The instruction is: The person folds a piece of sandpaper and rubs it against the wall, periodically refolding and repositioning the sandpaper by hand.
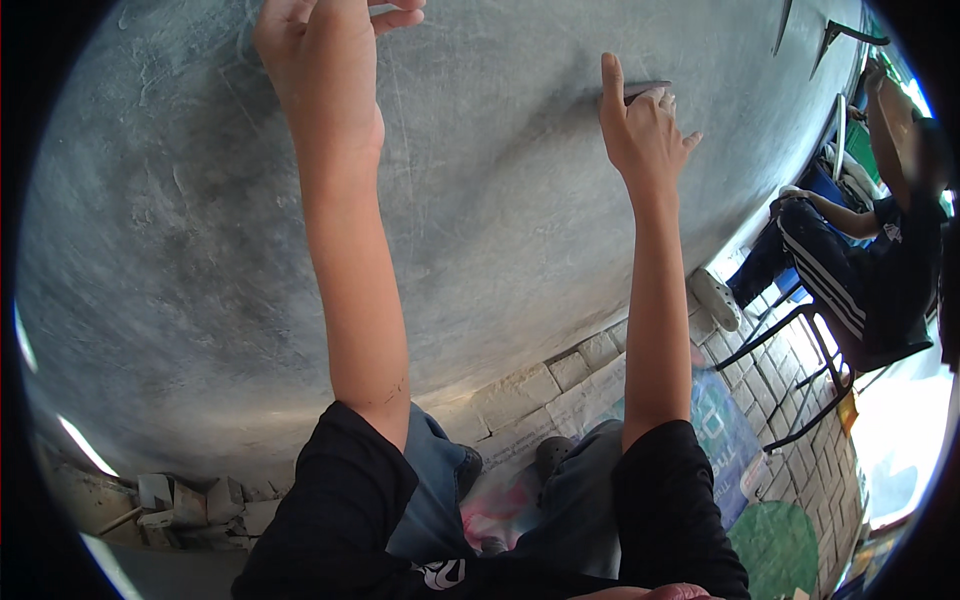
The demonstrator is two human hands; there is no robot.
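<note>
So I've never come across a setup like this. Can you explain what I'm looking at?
There's no machine: these are a person's bare hands, filmed by a fisheye camera on their head looking down, so straight edges bend. Left in the picture is their left. Both arms stretch toward a large, scuffed grey wall. The right hand holds a thin, dark, flat-edged tool, mostly hidden by the fingers. The left hand is cut off at the top edge, so I can't tell whether it holds anything. Below lie pale paving bricks; another person in dark clothes sits at right.
</note>
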